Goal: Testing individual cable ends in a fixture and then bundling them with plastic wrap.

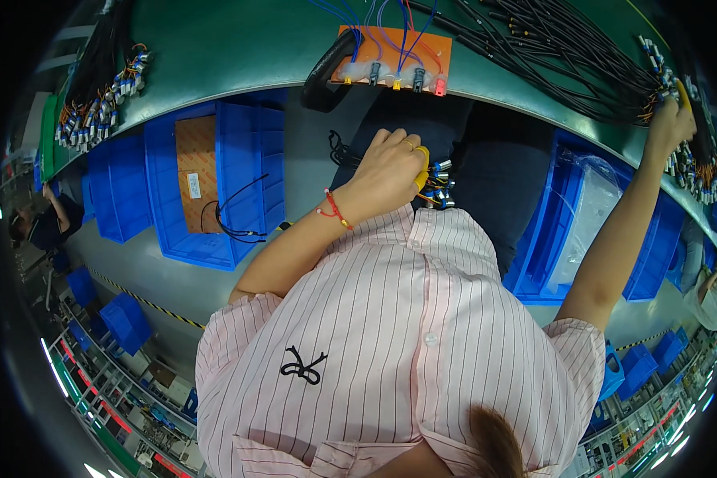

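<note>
1. Pale pink short-sleeved shirt (374, 295) with dark pinstripes, centre frame.
2. Round pale button (431, 339), below centre.
3. Black bow-like motif (303, 366), lower left.
4. Left hand (386, 166): yellow finger cover (421, 182), red bracelet (336, 209).
5. Dark trousers (490, 159), upper centre.

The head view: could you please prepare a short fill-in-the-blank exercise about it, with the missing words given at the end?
1. The left hand has a ____ bracelet on its wrist.
2. The right hand is at silver-and-blue connectors by the edge of the ____ table.
3. The board carrying coloured wires is ____ in colour.
4. The blue bin containing brown cardboard stands on the person's ____ side.

Missing words: red; green; orange; left.
</note>
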Motion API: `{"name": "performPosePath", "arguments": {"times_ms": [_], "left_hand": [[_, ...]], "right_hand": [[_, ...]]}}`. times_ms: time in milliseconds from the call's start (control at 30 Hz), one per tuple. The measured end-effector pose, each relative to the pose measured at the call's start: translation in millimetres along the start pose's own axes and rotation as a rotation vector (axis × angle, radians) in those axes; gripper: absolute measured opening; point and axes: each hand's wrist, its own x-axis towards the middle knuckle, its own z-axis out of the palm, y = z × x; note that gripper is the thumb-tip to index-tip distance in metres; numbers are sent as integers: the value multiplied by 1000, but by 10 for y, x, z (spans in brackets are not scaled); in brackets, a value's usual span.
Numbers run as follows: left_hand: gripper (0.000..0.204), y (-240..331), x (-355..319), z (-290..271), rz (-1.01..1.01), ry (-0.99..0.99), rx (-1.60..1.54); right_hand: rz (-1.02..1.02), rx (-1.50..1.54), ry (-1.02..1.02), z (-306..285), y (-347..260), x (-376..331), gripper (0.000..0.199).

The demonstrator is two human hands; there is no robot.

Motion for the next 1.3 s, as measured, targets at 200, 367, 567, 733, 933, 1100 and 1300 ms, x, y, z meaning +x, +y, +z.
{"name": "performPosePath", "arguments": {"times_ms": [200,367,567,733,933,1100,1300], "left_hand": [[13,-60,-73,0,1,22,-95],[19,-5,-11,-168,-74,63,-513],[21,-86,-165,-578,-12,171,-538],[21,-335,-411,-651,-209,260,-532],[23,-202,-380,-436,-229,486,-1406],[34,-53,-235,-289,-54,511,-1852],[33,18,-175,-274,-63,413,-1865]], "right_hand": [[-272,636,-155,-439,-1574,-1227,30],[-270,686,-811,-418,-2235,-2335,25],[549,1117,-1072,-453,-1548,-2445,21],[1053,1822,-466,-714,-540,-2048,29],[1354,1402,263,-848,-1083,-1671,29],[1212,1923,-166,-915,-250,-1963,26],[1076,1917,-293,-834,-350,-2057,16]]}}
